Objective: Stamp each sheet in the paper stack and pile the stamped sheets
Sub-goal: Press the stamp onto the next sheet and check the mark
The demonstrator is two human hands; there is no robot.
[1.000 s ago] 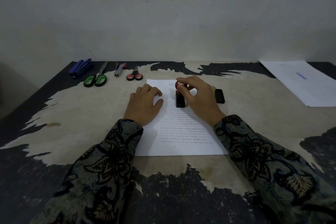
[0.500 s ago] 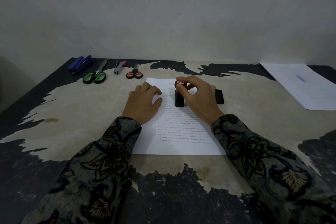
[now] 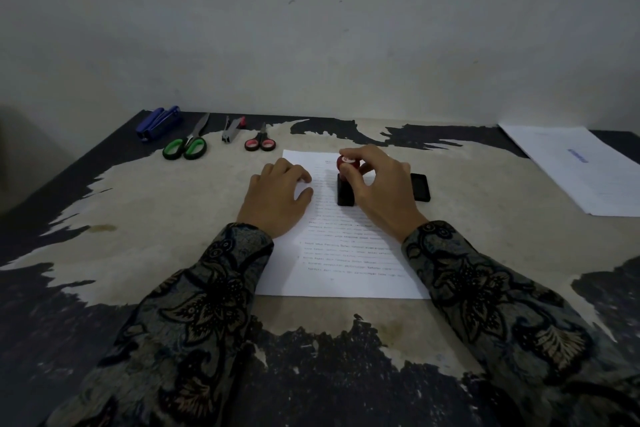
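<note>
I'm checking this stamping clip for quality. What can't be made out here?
All in the head view:
- Mark under the stamp: hidden by its black base, which sits on the sheet.
- Sheet's printed text: too small and dim to read.
- Ink pad: partly hidden behind the right hand.
- Stamped pile: cut off by the right edge; sheet count unclear.

Right hand [image 3: 382,191] pinches the stamp [image 3: 346,184] upright on the sheet [image 3: 346,253]; left hand [image 3: 277,201] rests beside it.

Stamp [image 3: 346,189] stands on sheet [image 3: 346,253], ink pad [image 3: 420,187] right.
</note>
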